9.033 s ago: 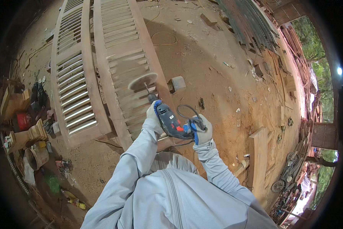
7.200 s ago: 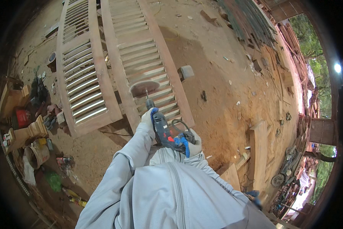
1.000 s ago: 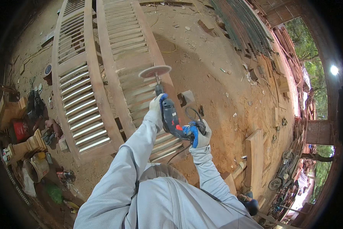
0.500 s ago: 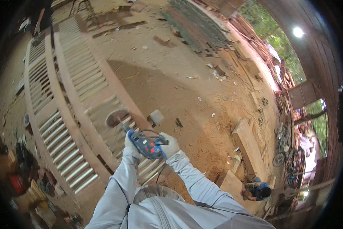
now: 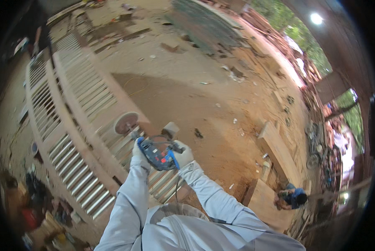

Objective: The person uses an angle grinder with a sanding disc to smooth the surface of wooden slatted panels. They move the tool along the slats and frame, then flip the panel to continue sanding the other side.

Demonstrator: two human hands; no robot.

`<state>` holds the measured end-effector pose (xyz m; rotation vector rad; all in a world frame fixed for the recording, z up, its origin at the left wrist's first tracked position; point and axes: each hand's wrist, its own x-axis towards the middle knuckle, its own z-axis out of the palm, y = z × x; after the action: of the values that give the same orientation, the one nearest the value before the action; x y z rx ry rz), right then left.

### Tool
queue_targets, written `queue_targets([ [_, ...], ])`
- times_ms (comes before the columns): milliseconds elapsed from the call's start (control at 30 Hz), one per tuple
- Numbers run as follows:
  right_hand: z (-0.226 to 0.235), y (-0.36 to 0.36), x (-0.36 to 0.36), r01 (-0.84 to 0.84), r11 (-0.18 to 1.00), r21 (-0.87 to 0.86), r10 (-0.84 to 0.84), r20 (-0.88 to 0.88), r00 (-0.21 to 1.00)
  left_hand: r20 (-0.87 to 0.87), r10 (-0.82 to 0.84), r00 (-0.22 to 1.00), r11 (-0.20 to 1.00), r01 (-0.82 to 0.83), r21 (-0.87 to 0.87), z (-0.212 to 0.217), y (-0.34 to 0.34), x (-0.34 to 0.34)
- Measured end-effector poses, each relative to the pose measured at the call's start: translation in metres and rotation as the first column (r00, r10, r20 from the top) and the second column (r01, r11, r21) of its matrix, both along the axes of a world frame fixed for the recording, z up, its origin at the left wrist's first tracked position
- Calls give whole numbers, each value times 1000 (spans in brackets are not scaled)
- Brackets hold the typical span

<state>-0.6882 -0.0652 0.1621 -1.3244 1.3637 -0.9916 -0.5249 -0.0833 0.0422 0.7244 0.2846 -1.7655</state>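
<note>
Both my hands, in pale gloves, grip a dark blue electric drill [image 5: 157,156] with a round reddish-brown sanding disc [image 5: 126,124] on its front end. My left hand [image 5: 139,155] wraps the front of the body, just behind the chuck. My right hand [image 5: 183,156] is closed round the rear handle, where a dark cord hangs down. The disc is over the slats of a long louvred wooden panel [image 5: 124,99]; whether it touches them I cannot tell. Left of it lies a second louvred panel [image 5: 53,139].
A wooden block [image 5: 170,129] stands by the nearer panel's right edge. Thick timbers [image 5: 279,152] lie to the right, where another person [image 5: 295,197] crouches low. Greenish slatted panels [image 5: 204,26] lie at the back. Clutter [image 5: 33,217] covers the ground at lower left.
The disc has tilted so that more of its round face shows. The drill has swung slightly with both hands still on it. The whole view has shifted a little.
</note>
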Motion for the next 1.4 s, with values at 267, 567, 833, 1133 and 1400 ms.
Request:
queue_targets([
  [267, -13, -4, 12, -32, 978, 204, 20, 57, 998, -49, 53, 997, 993, -47, 112, -2, 18, 13],
  [567, -7, 9, 23, -47, 978, 202, 19, 139, 990, -85, -2, 996, 988, 15, 154, 1, 28, 19],
  [833, -21, 36, 45, -36, 989, 144, 35, 14, 999, 26, -20, 999, 976, 14, 217, -6, 53, 47],
  [1133, -37, 48, 43, -38, 990, 136, 38, 4, 999, -3, 57, 998, 980, -55, 190, -22, 65, 51],
  [1400, -2, -13, 14, -88, 972, 217, 60, 130, 990, -37, 134, 990, 969, -123, 216, -17, 20, 12],
])
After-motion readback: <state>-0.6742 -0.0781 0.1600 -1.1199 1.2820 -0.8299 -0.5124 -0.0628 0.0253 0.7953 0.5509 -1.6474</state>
